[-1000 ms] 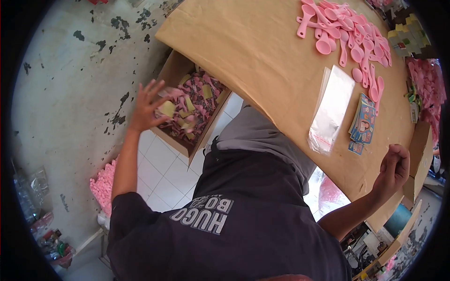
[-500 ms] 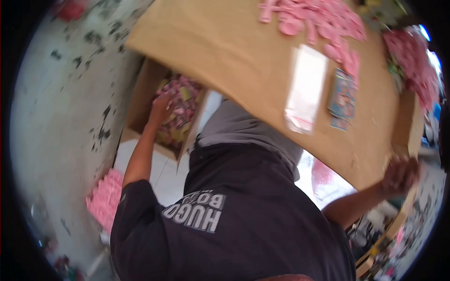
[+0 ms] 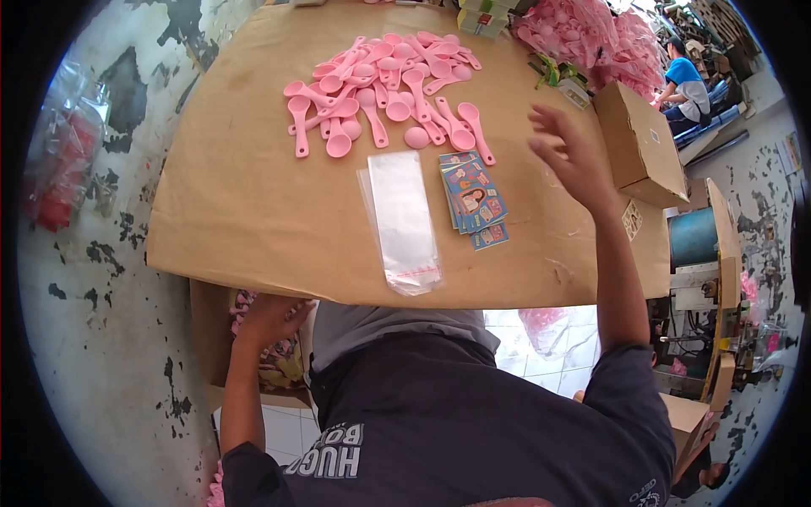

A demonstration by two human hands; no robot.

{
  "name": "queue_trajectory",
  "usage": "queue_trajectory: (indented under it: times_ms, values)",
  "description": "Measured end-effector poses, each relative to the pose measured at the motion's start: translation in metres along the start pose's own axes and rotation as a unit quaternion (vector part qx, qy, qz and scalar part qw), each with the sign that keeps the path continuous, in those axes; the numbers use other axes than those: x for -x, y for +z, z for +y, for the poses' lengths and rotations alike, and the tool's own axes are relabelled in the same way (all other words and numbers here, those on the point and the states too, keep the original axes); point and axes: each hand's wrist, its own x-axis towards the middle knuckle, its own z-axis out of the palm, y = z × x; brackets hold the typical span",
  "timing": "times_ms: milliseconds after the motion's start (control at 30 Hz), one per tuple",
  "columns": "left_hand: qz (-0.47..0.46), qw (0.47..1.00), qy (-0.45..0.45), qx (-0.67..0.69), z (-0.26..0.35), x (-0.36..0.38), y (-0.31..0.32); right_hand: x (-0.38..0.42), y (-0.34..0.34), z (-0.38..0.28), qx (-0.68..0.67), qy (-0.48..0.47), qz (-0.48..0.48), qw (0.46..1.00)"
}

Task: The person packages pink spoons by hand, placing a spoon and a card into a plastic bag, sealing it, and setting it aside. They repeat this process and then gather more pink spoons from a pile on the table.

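Observation:
My left hand (image 3: pixel 274 319) is below the table's front edge, over an open box of small wrapped items (image 3: pixel 283 363); its fingers are spread, with nothing seen in them. Above the right part of the brown table (image 3: pixel 253 228), my right hand (image 3: pixel 568 150) hangs with fingers apart and empty. To its left lie a fanned stack of blue printed cards (image 3: pixel 473 198) and a stack of clear plastic sleeves (image 3: pixel 405 220). A heap of pink spoons (image 3: pixel 389 76) covers the table's far middle.
A cardboard box (image 3: pixel 642 144) stands at the table's right edge. Bags of pink items (image 3: pixel 591 42) are piled behind it. Another person (image 3: pixel 686 84) sits at the far right. Clear and red plastic bags (image 3: pixel 68 152) hang on the left wall.
The view has swung up toward the table. My right hand has moved from beyond the table's right edge to above it, its fingers now spread. My left hand has risen from the box's contents.

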Motion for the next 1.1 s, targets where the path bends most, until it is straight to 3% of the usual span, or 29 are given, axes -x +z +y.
queue_trajectory:
  times_ms: [33, 67, 133, 167, 200, 233, 267, 333, 400, 433, 500, 533, 600, 667, 700, 733, 767, 867, 933, 1033, 1067, 1100]
  values:
    - [-0.055, 0.990, -0.068, 0.111, 0.014, 0.000, -0.015, -0.009, 0.012, 0.005, -0.004, 0.001, 0.003, 1.000]
    - [-0.056, 0.991, -0.068, 0.105, 0.025, 0.001, -0.026, -0.018, 0.024, 0.011, 0.028, -0.038, -0.018, 0.999]
    - [-0.137, 0.977, -0.008, 0.165, 0.043, 0.006, -0.048, -0.039, 0.046, 0.020, 0.057, -0.079, -0.036, 0.995]
    - [-0.139, 0.977, -0.009, 0.159, 0.055, 0.008, -0.066, -0.050, 0.057, 0.024, 0.064, -0.132, -0.056, 0.988]
    - [-0.147, 0.959, 0.001, 0.244, 0.067, 0.009, -0.084, -0.060, 0.068, 0.027, 0.071, -0.185, -0.076, 0.977]
    - [-0.154, 0.932, 0.011, 0.327, 0.073, 0.008, -0.096, -0.071, 0.076, 0.029, 0.068, -0.185, -0.072, 0.978]
    - [-0.156, 0.934, 0.010, 0.322, 0.072, 0.005, -0.102, -0.082, 0.084, 0.031, 0.098, -0.197, -0.059, 0.974]
    - [0.080, 0.913, 0.053, 0.396, 0.067, -0.006, -0.116, -0.102, 0.096, 0.029, 0.126, -0.213, -0.041, 0.968]
    - [0.201, 0.899, -0.045, 0.387, 0.078, -0.041, -0.126, -0.122, 0.105, 0.024, 0.143, -0.287, -0.006, 0.947]
    - [0.190, 0.934, -0.046, 0.298, 0.066, -0.063, -0.131, -0.133, 0.110, 0.022, 0.142, -0.292, 0.001, 0.946]
    - [0.180, 0.974, -0.024, 0.138, 0.026, -0.115, -0.120, -0.155, 0.118, 0.024, -0.015, -0.234, 0.050, 0.971]
    - [0.181, 0.981, -0.002, 0.068, 0.008, -0.139, -0.115, -0.166, 0.121, 0.029, -0.015, -0.238, 0.053, 0.970]
    - [0.181, 0.981, 0.061, -0.031, 0.006, -0.184, -0.119, -0.189, 0.125, 0.041, -0.092, -0.150, 0.161, 0.971]
    - [0.203, 0.979, -0.034, 0.005, -0.003, -0.243, -0.116, -0.212, 0.126, 0.047, -0.053, -0.149, 0.194, 0.968]
    - [0.204, 0.978, -0.034, 0.001, 0.001, -0.263, -0.120, -0.220, 0.127, 0.047, -0.096, -0.097, 0.138, 0.981]
    - [0.193, 0.975, -0.034, 0.102, 0.004, -0.281, -0.125, -0.228, 0.129, 0.047, -0.137, -0.046, 0.079, 0.986]
    - [0.181, 0.962, -0.033, 0.203, 0.004, -0.297, -0.129, -0.233, 0.133, 0.042, -0.140, -0.050, 0.079, 0.986]
    - [0.183, 0.957, 0.012, 0.223, -0.006, -0.345, -0.138, -0.240, 0.145, 0.028, -0.235, -0.089, 0.038, 0.967]
    - [0.180, 0.938, 0.043, 0.294, -0.024, -0.370, -0.142, -0.243, 0.144, 0.027, -0.323, -0.066, 0.144, 0.933]
    - [0.195, 0.816, 0.047, 0.542, -0.047, -0.390, -0.149, -0.267, 0.148, 0.052, -0.388, 0.003, 0.192, 0.901]
    - [0.191, 0.816, 0.044, 0.544, -0.048, -0.392, -0.152, -0.265, 0.147, 0.052, -0.387, 0.007, 0.193, 0.902]
    - [0.188, 0.797, 0.029, 0.573, -0.050, -0.393, -0.154, -0.263, 0.148, 0.051, -0.326, -0.014, 0.119, 0.938]
